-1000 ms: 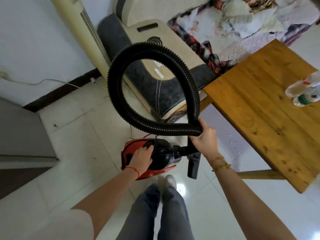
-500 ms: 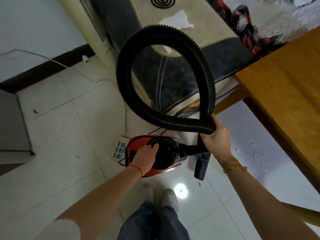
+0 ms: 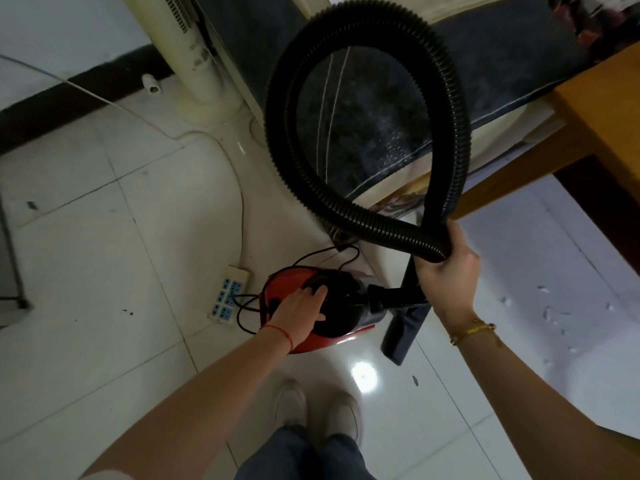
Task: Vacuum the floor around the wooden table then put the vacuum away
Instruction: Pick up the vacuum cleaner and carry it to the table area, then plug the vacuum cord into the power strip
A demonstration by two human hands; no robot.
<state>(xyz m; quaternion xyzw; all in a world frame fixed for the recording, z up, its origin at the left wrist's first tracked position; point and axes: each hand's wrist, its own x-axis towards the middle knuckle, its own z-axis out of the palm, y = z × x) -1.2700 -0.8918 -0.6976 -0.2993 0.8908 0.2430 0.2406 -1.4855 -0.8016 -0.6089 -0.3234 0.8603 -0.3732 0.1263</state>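
Since the earlier frame, vacuum (image 3: 311, 306) was brought lower toward the floor (image 3: 104, 271), beside the power strip (image 3: 228, 296), off the tabletop (image 3: 602, 109) corner. Left hand (image 3: 299, 308) lay over its top handle, grip probably carrying it; closure couldn't be told. Right hand (image 3: 446, 271) grip was clenched round the looped hose (image 3: 363, 216), likely gathered to stop trailing. Put-away judged underway.

A single head-worn camera looks steeply down and slightly forward from standing height (wide-angle, so edges bow). It takes in the tiled floor (image 3: 104, 271) and the person's own shoes (image 3: 291, 403) directly beneath, with the forearms close in.
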